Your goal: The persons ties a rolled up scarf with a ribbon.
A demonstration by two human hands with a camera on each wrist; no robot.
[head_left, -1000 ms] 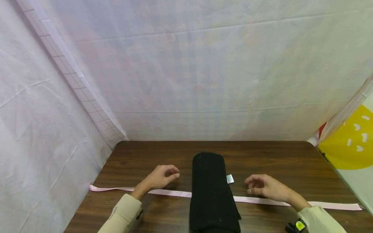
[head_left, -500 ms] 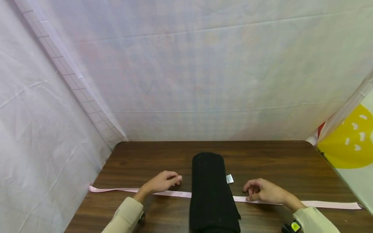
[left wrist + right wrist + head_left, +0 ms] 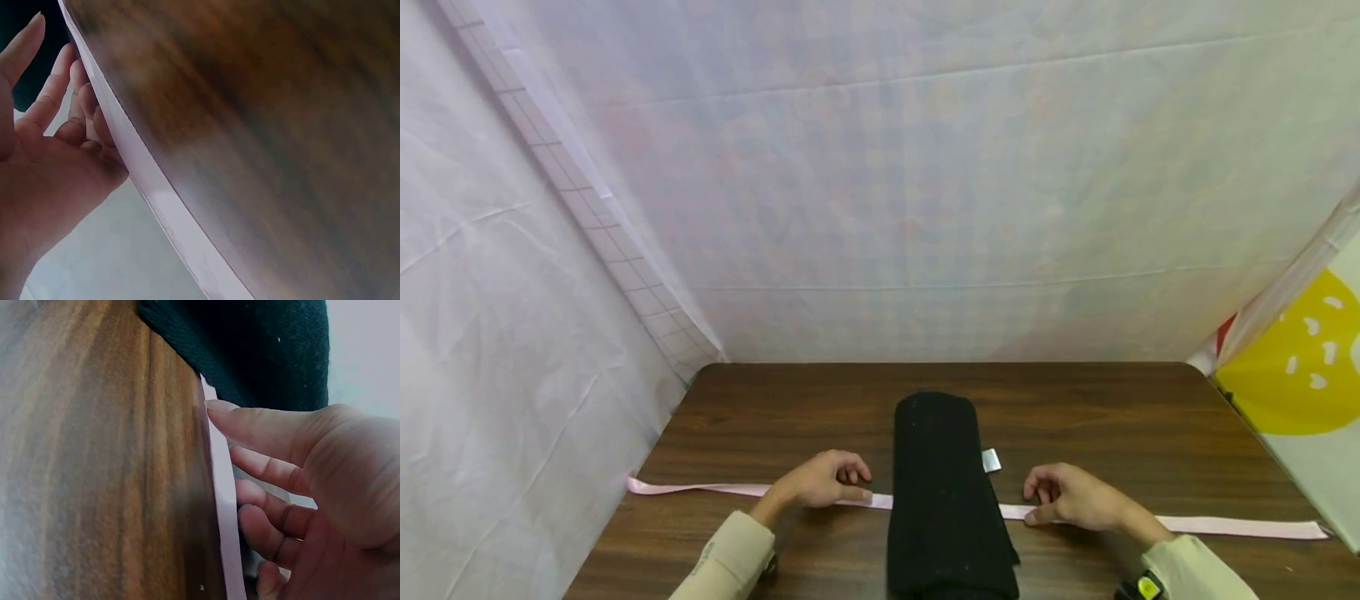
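A black rolled cloth [image 3: 936,492] lies lengthwise on the table, a small white tag [image 3: 991,460] sticking out on its right. Across the table and beneath the roll runs a pink ribbon [image 3: 1240,527]. My left hand [image 3: 815,482] hovers at the ribbon left of the roll; in the left wrist view its thumb and fingers are spread apart, pinching nothing. On the other side, my right hand [image 3: 1084,498] has its thumb tip against the ribbon [image 3: 220,462] close to the cloth [image 3: 262,350]. Its other fingers are loosely bent beyond the ribbon's edge, apart from the thumb.
The brown wooden table [image 3: 775,400] has rounded far corners. A white sheet [image 3: 910,208] hangs behind it, and another white sheet [image 3: 512,375] hangs at the left. A yellow patterned panel [image 3: 1307,367] shows on the right.
Both hands have come down and nearer to the front, onto the ribbon on either side of the roll. The left hand has also shifted right toward it. Roll and ribbon stay put.
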